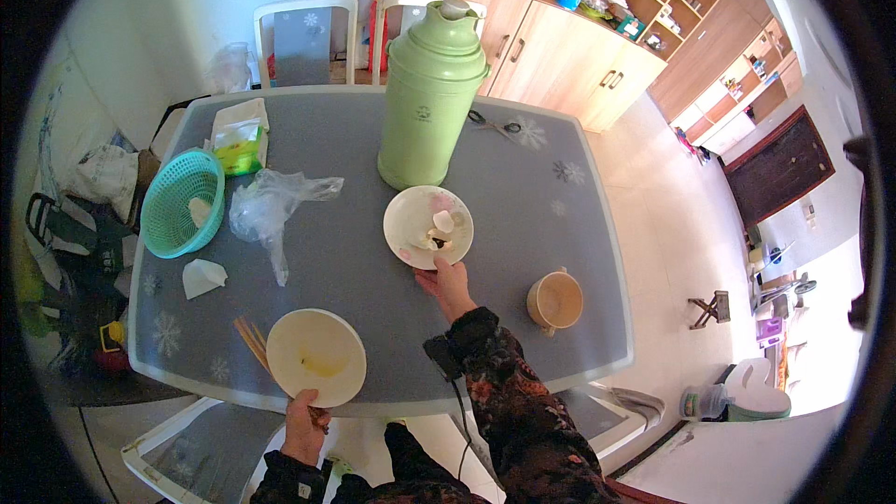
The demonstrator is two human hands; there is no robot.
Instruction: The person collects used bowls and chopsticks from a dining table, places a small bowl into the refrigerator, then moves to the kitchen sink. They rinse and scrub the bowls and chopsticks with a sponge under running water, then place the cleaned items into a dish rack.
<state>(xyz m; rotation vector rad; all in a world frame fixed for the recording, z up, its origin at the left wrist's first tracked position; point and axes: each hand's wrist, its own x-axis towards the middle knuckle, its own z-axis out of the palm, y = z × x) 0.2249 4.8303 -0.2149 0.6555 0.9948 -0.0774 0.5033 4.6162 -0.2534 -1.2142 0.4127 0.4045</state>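
My left hand [305, 428] grips the near rim of a white plate [315, 350] with yellowish residue on it, tilted over the table's front edge. Wooden chopsticks [250, 341] stick out at that plate's left; whether my hand also holds them I cannot tell. My right hand [448, 288] holds the near rim of a floral white plate [409, 213], which bears eggshell pieces [442, 222] and other scraps. Just beyond this plate stands a green thermos flask [430, 105]. A beige two-handled cup [554, 301] is to the right of my right hand.
On the grey table [490, 357] lie a turquoise plastic basket [162, 224], a clear plastic bag [266, 206], a green-and-white packet [240, 147], a crumpled white tissue [203, 278] and black-handled scissors [495, 124]. Chairs [210, 444] stand around it; a wooden cabinet [553, 49] is behind.
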